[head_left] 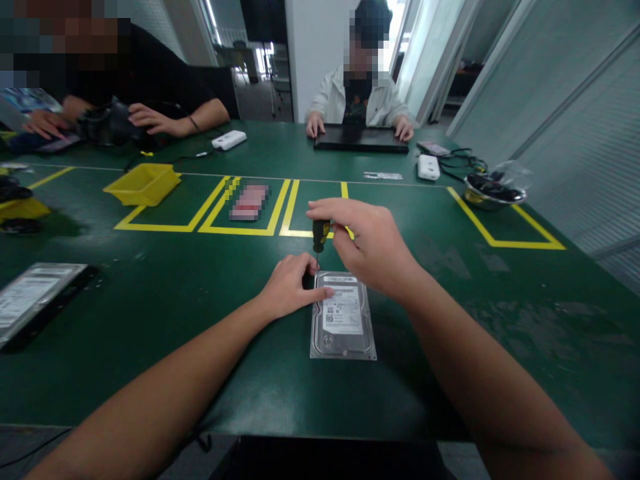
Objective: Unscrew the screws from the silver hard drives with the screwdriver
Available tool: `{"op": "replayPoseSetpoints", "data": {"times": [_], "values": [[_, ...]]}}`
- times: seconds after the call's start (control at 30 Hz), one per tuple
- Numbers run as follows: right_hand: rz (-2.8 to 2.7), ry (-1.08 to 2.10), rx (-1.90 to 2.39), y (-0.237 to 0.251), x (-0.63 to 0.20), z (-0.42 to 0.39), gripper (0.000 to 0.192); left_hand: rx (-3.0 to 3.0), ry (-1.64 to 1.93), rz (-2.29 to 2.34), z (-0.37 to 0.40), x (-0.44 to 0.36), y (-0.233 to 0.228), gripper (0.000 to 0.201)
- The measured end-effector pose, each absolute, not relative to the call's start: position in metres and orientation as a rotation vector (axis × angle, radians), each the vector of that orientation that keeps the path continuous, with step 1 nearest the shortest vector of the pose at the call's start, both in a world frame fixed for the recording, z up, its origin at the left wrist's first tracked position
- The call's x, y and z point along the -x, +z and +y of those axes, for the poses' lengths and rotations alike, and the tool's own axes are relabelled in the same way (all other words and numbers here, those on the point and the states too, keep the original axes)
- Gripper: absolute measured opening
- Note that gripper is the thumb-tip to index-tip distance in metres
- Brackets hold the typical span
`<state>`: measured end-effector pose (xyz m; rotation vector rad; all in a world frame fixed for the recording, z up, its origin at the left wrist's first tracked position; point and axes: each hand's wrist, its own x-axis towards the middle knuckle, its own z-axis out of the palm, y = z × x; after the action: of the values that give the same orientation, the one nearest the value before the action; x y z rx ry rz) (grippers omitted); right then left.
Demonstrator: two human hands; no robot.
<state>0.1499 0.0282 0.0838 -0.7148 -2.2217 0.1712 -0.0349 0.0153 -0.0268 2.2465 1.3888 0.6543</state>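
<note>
A silver hard drive (343,337) with a white label lies flat on the green table in front of me. My left hand (290,285) grips its left side, the thumb resting on the label and the fingers curled by the far left corner. Above that corner stands a screwdriver (320,235) with a dark green and yellow handle, upright, its thin shaft reaching down to the drive. My right hand (370,240) is closed around the handle from above. The screwdriver's tip is too small to make out against the corner.
Another hard drive (43,293) lies at the left. Beyond are a yellow bin (145,185), a pixelated phone-like item (249,203), a metal bowl (493,200) with dark parts and white boxes (428,168). Across the table, one person holds a black panel (361,138); another handles dark items.
</note>
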Motion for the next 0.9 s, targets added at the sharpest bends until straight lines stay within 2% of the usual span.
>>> {"op": "replayPoseSetpoints", "data": {"times": [0.9], "values": [[-2.288, 0.149, 0.753, 0.0875, -0.1515, 0.0260, 0.032, -2.248, 0.648, 1.397, 0.0156, 0.0348, -0.0263, 0.053]]}}
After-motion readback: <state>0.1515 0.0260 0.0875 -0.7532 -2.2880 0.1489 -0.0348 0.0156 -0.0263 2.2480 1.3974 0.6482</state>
